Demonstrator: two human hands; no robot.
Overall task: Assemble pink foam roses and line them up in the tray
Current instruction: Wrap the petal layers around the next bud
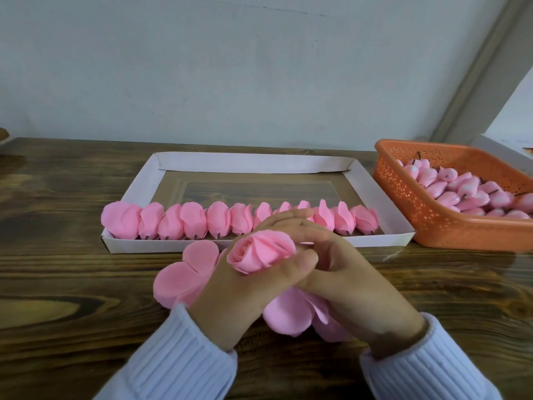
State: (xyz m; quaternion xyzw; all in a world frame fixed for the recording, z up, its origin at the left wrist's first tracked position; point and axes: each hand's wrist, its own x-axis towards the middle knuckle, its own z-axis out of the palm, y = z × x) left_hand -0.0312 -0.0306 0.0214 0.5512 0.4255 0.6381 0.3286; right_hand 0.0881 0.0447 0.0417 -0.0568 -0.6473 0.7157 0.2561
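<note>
- My left hand [233,293] grips the rose [259,252], thumb laid across its lower part. The bloom is held above the worktop [72,284], just in front of the tray [251,162].
- My right hand [354,281] is curled in against the same rose from the right. Its exact contact is hidden behind the left thumb.
- Risk: the outer wrap looks held only by finger pressure. If either hand eases off too soon, I judge the petals would spring open.
- Risk: too hard a squeeze would likely crease the soft foam.
- Loose petals [181,278] lie under both wrists. A wrist dragged across them could fold them or sweep them off.
- The finished row [193,219] stands packed along the tray's near wall, partly hidden by my fingers. A rose forced into the row could tip its neighbours.
- The basket [427,215] of buds [467,194] sits just beside the tray's right end. A careless reach could nudge it.
</note>
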